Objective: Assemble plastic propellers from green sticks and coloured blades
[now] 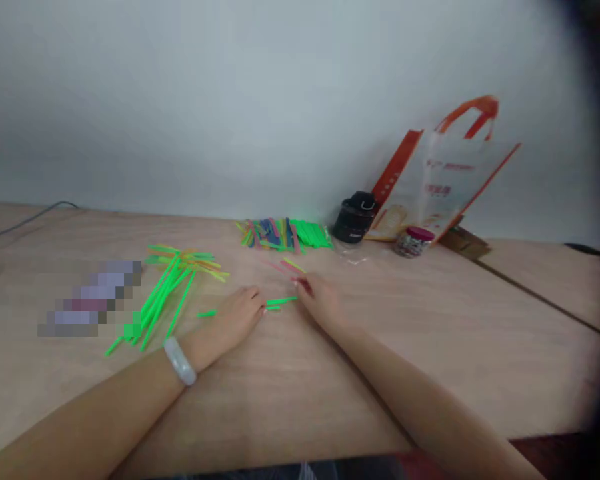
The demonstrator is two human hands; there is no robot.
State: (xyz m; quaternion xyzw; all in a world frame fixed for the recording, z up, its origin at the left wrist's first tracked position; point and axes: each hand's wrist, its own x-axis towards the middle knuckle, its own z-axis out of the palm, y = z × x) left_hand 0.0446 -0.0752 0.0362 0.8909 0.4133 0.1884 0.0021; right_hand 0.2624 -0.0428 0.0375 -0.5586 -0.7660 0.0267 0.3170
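Two green sticks (282,301) lie between the unclenched left hand (237,313) and right hand (320,301), with open tabletop (280,400) toward the near edge.

Just the one cam, up on my head, facing fwd & down across the table (430,347) toward the wall (230,113). My left hand (235,319) & right hand (320,302) are pretty close to the lens, lower middle of frame, w/ arms coming in from the bottom corners. Far table edge runs abt mid-frame, wall fills the top, right edge goes dark.
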